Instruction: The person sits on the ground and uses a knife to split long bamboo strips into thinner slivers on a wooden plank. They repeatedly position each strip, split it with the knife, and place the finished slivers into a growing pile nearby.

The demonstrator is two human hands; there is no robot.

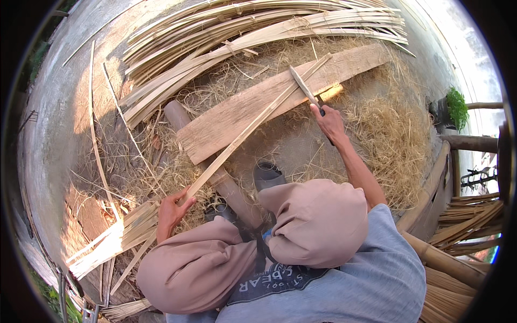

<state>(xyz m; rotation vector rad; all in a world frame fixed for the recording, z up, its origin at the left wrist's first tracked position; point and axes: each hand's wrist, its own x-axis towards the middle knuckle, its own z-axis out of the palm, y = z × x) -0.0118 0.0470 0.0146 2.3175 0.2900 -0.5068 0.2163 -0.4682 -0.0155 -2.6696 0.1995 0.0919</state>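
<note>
A strip (252, 126), gripped in the left hand (173, 213), slants forward-right over a board (249, 105), crossed by the right hand's (329, 124) held knife (305, 87).

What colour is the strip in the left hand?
The strip in the left hand is pale straw-yellow, best seen in the head view.

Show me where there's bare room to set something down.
Barest: the grey concrete floor left of the long, thin tan strip. A smaller, shaving-flecked patch lies between the broad, pale wooden plank and the dark grey shoe. Crowded: beyond the plank, stacked pale strips; at right, tangled yellow shavings; near the left hand, fanned strips.
</note>
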